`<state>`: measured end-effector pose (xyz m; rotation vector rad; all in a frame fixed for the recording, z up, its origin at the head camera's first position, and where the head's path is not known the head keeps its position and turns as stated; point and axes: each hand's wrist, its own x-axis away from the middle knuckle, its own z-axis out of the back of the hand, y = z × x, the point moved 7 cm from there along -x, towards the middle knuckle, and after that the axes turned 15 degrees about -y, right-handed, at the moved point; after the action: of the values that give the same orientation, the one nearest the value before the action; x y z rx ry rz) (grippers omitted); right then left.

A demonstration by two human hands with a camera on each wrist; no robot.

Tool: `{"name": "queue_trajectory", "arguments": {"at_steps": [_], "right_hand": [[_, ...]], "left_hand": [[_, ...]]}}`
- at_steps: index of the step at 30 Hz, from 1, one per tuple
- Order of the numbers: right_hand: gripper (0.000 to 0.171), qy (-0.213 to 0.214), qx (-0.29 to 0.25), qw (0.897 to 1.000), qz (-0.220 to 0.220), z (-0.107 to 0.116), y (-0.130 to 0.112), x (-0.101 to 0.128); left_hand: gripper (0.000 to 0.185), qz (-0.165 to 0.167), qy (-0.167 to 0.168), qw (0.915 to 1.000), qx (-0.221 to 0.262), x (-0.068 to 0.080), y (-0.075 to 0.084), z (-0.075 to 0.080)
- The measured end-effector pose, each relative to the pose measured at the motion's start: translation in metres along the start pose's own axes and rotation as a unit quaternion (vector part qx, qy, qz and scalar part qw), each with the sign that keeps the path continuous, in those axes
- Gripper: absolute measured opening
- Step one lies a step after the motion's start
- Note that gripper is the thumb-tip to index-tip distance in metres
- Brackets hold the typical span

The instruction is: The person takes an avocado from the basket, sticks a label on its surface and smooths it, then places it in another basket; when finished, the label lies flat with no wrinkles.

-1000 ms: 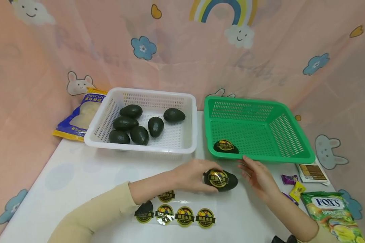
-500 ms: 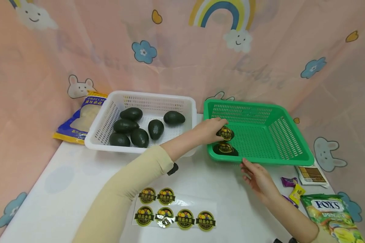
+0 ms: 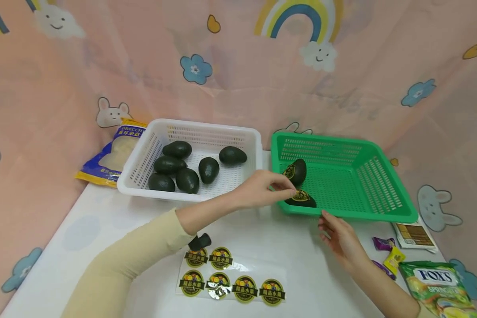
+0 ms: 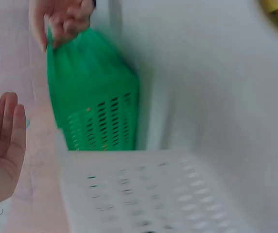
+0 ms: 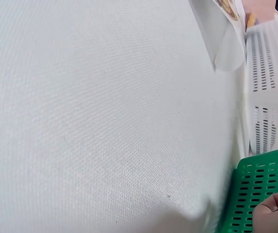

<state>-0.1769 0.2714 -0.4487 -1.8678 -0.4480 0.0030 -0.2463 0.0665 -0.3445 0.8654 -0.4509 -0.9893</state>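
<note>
Two dark avocados with black-and-gold stickers lie at the left end of the green basket: an upright one and a lower one. My left hand hovers over the basket's left front corner, holding nothing; its fingers look loosely extended in the left wrist view. With thumb and fingers, my right hand pinches the basket's front rim, also seen in the left wrist view. Several avocados without visible stickers, one of them near the front, lie in the white basket. A sheet of round stickers lies in front.
A blue-and-yellow pasta bag leans beside the white basket. On the right lie a green FOX'S bag, small wrapped sweets and a white-and-brown packet. A patterned pink cloth hangs behind.
My left hand carried a stickered avocado from above the table into the green basket. It has let go and drawn back toward the left. My right hand has stayed at the front rim.
</note>
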Motion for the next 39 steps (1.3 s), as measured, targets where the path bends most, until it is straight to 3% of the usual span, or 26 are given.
{"name": "queue_trajectory", "arguments": {"at_steps": [2,4,7,9,12,15,17,19,21,23,25,28,32,35,39], "right_hand": [[0.018,-0.004,0.002,1.000,0.002,-0.001,0.000,0.000],[0.019,-0.008,0.003,1.000,0.005,-0.002,0.001,0.000],[0.019,-0.015,-0.001,1.000,0.009,-0.003,0.001,0.000],[0.020,-0.018,-0.006,1.000,0.011,-0.004,0.002,0.000],[0.020,-0.017,-0.012,1.000,0.012,-0.005,0.002,0.000],[0.020,-0.011,-0.012,1.000,0.002,-0.008,0.005,0.000],[0.021,-0.019,-0.003,1.000,-0.023,-0.014,0.010,-0.001],[0.021,-0.046,0.031,0.997,-0.063,-0.027,0.015,-0.004],[0.024,-0.090,0.087,0.987,-0.104,-0.047,0.015,-0.010],[0.030,-0.149,0.164,0.968,-0.121,-0.074,0.004,-0.019],[0.033,-0.211,0.243,0.940,-0.112,-0.104,-0.015,-0.032],[0.030,-0.298,0.343,0.887,-0.081,-0.149,-0.048,-0.061],[0.027,-0.389,0.426,0.815,-0.061,-0.201,-0.080,-0.111],[0.027,-0.421,0.459,0.778,-0.077,-0.230,-0.087,-0.154],[0.029,-0.410,0.517,0.743,-0.117,-0.249,-0.081,-0.206]], "left_hand": [[0.019,0.005,-0.023,0.9979,0.061,0.020,-0.006,-0.014],[0.021,0.023,-0.047,0.9902,0.130,0.039,-0.019,-0.030],[0.028,0.076,-0.049,0.9664,0.241,0.069,-0.047,-0.048],[0.036,0.109,-0.012,0.9467,0.303,0.089,-0.067,-0.051],[0.050,0.149,0.097,0.9107,0.373,0.118,-0.096,-0.044],[0.052,0.164,0.218,0.8665,0.418,0.147,-0.113,-0.028],[0.045,0.165,0.267,0.8446,0.434,0.160,-0.118,-0.021],[0.039,0.164,0.284,0.8346,0.442,0.168,-0.120,-0.017],[0.035,0.163,0.284,0.8328,0.447,0.170,-0.120,-0.016],[0.036,0.160,0.276,0.8372,0.444,0.170,-0.120,-0.015],[0.038,0.157,0.272,0.8402,0.442,0.170,-0.120,-0.015],[0.037,0.156,0.266,0.8441,0.439,0.171,-0.121,-0.014],[0.032,0.157,0.263,0.8434,0.441,0.172,-0.122,-0.014],[0.031,0.157,0.264,0.8428,0.442,0.174,-0.122,-0.015],[0.035,0.156,0.260,0.8475,0.436,0.174,-0.123,-0.015]]}}
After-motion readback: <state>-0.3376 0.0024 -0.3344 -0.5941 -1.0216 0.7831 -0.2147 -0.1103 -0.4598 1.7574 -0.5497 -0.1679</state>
